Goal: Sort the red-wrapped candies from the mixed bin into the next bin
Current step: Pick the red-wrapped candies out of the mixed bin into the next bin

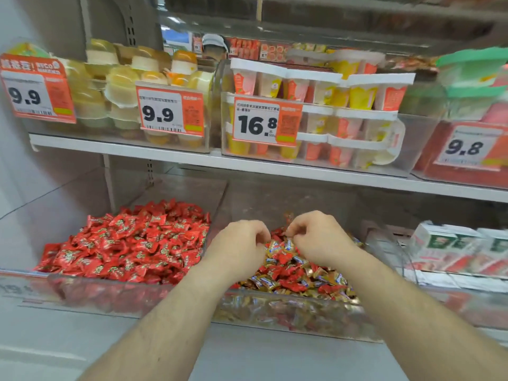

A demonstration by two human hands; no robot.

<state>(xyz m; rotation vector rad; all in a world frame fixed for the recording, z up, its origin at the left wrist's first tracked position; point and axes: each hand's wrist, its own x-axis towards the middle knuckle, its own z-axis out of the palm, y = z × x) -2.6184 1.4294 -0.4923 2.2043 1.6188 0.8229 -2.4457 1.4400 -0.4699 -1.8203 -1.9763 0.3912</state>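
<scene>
The mixed bin (288, 312) is a clear box in the middle of the lower shelf, holding red-wrapped candies (291, 284) among gold and brown ones (275, 247). To its left, a second clear bin (82, 287) is heaped with red candies only (129, 243). Both my hands hover palm down over the back of the mixed pile with fingers curled. My left hand (239, 243) hides whatever lies under its fingers. My right hand (319, 237) pinches at a red candy (278, 232) on top of the pile.
A white shelf (275, 167) runs just above the bins, carrying clear boxes of jelly cups with orange price tags (170, 111). Boxed goods (450, 248) stand right of the mixed bin. The lower shelf's grey front ledge (247, 353) lies under my forearms.
</scene>
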